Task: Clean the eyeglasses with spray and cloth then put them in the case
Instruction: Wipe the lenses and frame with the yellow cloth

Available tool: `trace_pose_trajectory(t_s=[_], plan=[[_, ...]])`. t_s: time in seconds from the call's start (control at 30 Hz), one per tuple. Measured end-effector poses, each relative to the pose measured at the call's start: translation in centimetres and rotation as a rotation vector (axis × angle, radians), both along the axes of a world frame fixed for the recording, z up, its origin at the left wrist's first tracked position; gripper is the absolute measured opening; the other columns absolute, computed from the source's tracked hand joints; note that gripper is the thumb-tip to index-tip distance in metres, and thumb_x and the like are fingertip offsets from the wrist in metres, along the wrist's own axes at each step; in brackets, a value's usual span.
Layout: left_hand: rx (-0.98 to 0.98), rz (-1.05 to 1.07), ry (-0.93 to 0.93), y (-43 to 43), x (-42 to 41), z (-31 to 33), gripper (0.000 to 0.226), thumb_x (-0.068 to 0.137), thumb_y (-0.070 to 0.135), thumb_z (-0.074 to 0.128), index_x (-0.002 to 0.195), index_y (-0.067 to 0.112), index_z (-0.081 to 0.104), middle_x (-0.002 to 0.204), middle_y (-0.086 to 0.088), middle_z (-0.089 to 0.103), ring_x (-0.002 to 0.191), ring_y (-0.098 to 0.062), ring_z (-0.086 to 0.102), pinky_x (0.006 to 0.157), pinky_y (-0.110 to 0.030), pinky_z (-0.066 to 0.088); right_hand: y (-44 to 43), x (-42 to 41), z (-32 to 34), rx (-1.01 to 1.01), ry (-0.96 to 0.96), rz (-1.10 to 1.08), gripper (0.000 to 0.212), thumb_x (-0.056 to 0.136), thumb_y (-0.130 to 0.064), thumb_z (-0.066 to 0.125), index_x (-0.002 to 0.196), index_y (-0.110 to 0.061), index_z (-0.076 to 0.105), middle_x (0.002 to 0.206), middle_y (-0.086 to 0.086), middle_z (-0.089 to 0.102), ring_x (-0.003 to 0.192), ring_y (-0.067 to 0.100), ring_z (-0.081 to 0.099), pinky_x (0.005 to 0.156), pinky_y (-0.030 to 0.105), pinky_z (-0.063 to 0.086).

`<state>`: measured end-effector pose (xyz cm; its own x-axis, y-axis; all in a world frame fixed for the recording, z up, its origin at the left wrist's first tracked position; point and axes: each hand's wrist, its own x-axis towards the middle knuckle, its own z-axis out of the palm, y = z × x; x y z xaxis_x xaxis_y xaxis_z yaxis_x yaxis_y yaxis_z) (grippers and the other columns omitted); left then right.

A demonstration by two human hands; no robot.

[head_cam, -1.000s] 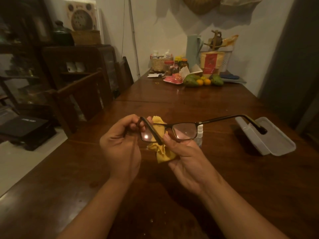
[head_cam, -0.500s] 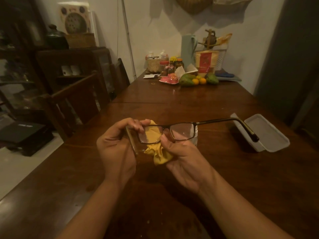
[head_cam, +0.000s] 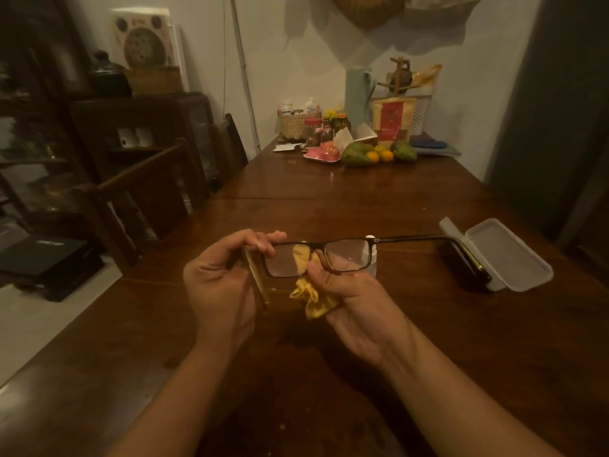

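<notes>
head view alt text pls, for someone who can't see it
Two hands hold dark-framed eyeglasses above a wooden table: the left hand grips one corner, the right hand presses a yellow cloth to a lens. An open white case lies at right.

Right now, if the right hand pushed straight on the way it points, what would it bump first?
The right hand likely meets the eyeglasses first, through the yellow cloth it holds; beyond, maybe the left hand's fingers.
</notes>
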<state>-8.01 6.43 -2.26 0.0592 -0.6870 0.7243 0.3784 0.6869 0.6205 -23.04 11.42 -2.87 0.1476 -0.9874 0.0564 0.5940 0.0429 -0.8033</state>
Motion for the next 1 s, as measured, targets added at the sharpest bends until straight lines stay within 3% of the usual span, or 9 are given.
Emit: trace_pose_trajectory(t_s=[0.1,0.27,0.4,0.5,0.6,0.8,0.93,1.0], plan=[[0.016,0.028,0.023,0.4,-0.3,0.1,0.035,0.08,-0.018,0.053,0.076,0.013,0.07,0.073,0.001,0.067,0.082,-0.023,0.07,0.089,-0.044,0.054,0.1,0.0,0.3,-0.015,-0.013,-0.004,0.019,0.082,-0.01,0.065,0.097,-0.006,0.077,0.08,0.003,0.071,0.071,0.01,0.067,0.063,0.022,0.055],[0.04,0.022,0.001,0.6,-0.3,0.0,0.052,0.084,-0.029,0.042,0.075,0.013,0.071,0.073,-0.005,0.067,0.087,-0.031,0.07,0.087,-0.043,0.053,0.3,0.1,0.5,0.076,0.038,-0.031,0.05,0.086,-0.012,0.066,0.126,0.015,0.053,0.11,0.022,0.06,0.103,0.034,0.056,0.091,0.045,0.044],[0.043,0.043,0.012,0.8,-0.3,0.3,0.051,0.084,-0.029,0.042,0.074,0.012,0.071,0.072,-0.005,0.067,0.084,-0.03,0.069,0.089,-0.046,0.052,0.4,-0.4,0.5,0.087,0.1,0.006,0.039,0.086,-0.02,0.068,0.116,0.005,0.066,0.094,0.007,0.073,0.082,0.016,0.07,0.072,0.027,0.055],[0.062,0.046,0.001,0.7,-0.1,0.3,0.043,0.084,-0.029,0.043,0.076,0.005,0.068,0.073,-0.003,0.067,0.084,-0.026,0.069,0.09,-0.045,0.053,0.4,-0.2,0.5,0.076,0.108,-0.007,0.018,0.084,-0.02,0.069,0.095,-0.011,0.079,0.084,0.002,0.074,0.073,0.01,0.07,0.063,0.022,0.056],[0.079,0.056,-0.002,0.6,-0.1,0.3,0.036,0.084,-0.029,0.044,0.085,0.002,0.063,0.073,-0.002,0.067,0.083,-0.025,0.069,0.09,-0.045,0.053,0.4,0.1,0.7,0.053,0.088,-0.03,0.013,0.081,-0.019,0.07,0.086,-0.015,0.081,0.078,0.0,0.072,0.069,0.009,0.068,0.059,0.02,0.054],[0.13,0.099,0.058,0.6,0.0,0.2,0.031,0.084,-0.026,0.045,0.095,-0.003,0.064,0.077,-0.002,0.071,0.082,-0.024,0.07,0.084,-0.039,0.055,0.5,0.0,1.1,0.05,0.04,0.038,0.023,0.085,-0.009,0.069,0.106,-0.006,0.076,0.089,0.005,0.073,0.077,0.012,0.069,0.066,0.021,0.056],[0.132,0.13,0.096,0.5,0.2,0.5,0.041,0.085,-0.024,0.047,0.077,0.009,0.07,0.074,-0.001,0.069,0.08,-0.025,0.068,0.085,-0.043,0.055,0.3,-0.7,0.9,0.16,-0.059,-0.015,0.042,0.077,-0.006,0.066,0.119,-0.003,0.068,0.108,0.015,0.076,0.092,0.022,0.074,0.076,0.031,0.058],[0.137,0.143,0.101,0.5,0.4,0.7,0.047,0.085,-0.023,0.047,0.075,0.015,0.073,0.074,0.0,0.07,0.08,-0.025,0.069,0.085,-0.042,0.055,0.2,-1.3,0.9,0.148,-0.085,-0.043,0.04,0.078,-0.008,0.059,0.114,-0.001,0.074,0.114,0.02,0.074,0.095,0.027,0.074,0.074,0.033,0.06]])
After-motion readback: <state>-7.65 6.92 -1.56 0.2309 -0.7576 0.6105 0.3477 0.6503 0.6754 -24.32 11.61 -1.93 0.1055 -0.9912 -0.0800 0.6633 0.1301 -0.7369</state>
